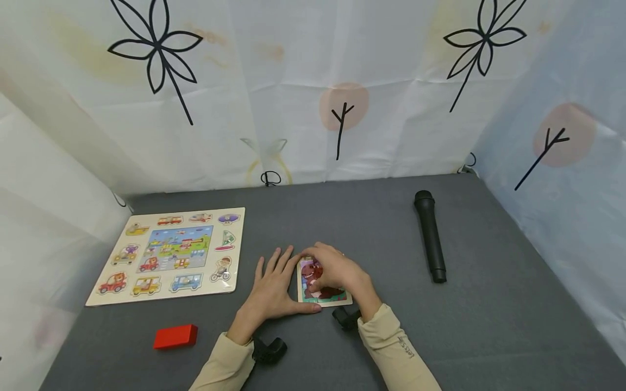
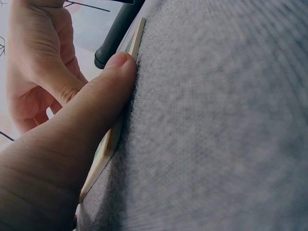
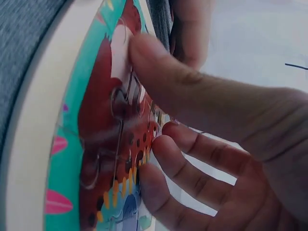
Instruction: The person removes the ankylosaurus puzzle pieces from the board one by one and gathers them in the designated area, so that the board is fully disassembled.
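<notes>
A small wooden jigsaw puzzle point(image 1: 308, 277) with a red-brown dinosaur picture lies flat on the grey table between my hands. My left hand point(image 1: 273, 292) is spread along its left side, with the thumb point(image 2: 115, 72) lying against the near edge. Over the picture, my right hand point(image 1: 340, 271) touches the puzzle with its thumb and fingertips. In the right wrist view the thumb point(image 3: 151, 55) presses on the picture, and several fingertips point(image 3: 154, 185) rest farther across it. Joints between the pieces show there, and no lifted piece can be made out.
A wooden vehicle puzzle board point(image 1: 225, 282) lies at the left. Nearer me is a red block point(image 1: 175, 336). A black microphone point(image 1: 430, 236) lies at the right. Patterned cloth walls point(image 1: 293, 98) bound the back and sides. Black camera mounts point(image 1: 270, 350) sit at both wrists.
</notes>
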Tool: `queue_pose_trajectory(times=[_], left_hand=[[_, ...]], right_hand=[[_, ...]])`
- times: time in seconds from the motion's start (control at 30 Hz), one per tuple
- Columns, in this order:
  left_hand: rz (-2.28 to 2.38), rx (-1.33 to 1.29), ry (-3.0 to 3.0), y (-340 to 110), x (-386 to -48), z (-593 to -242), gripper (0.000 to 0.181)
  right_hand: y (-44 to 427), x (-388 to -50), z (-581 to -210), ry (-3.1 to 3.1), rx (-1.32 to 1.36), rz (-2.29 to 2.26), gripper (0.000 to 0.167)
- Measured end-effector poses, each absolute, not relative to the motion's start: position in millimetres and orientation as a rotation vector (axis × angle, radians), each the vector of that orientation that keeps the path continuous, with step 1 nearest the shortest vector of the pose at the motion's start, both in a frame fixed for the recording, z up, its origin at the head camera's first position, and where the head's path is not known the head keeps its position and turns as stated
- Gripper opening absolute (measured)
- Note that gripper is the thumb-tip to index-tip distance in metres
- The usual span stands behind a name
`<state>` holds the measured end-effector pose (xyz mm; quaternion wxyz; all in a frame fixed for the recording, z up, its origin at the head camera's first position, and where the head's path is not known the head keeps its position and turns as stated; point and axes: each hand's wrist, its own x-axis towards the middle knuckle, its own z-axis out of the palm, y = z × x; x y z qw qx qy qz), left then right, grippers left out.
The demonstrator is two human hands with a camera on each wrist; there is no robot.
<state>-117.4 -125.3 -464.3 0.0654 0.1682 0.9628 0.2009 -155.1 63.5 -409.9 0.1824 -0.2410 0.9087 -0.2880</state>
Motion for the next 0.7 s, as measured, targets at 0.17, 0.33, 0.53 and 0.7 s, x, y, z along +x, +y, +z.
queue_pose_trajectory(times=[0.17,0.33,0.53,0.7], left_hand=[[0.609,0.505,2.908,-125.6,-117.1,-464.9,0.12],[0.599,0.506,2.909,-125.3,-117.2,-465.4,0.12],[0.594,0.505,2.905,-125.1,-116.8,-464.9,0.12],[0.589,0.508,2.915,-125.3,-116.2,-464.7,0.12]], right_hand=[[64.2,-156.6,-410.1,2.585,-0.689,-0.813,0.049],[64.0,-156.6,-410.2,2.606,-0.696,-0.834,0.042],[63.7,-156.1,-411.4,2.627,-0.707,-0.853,0.038],[64.8,-156.0,-412.4,2.645,-0.72,-0.829,0.039]])
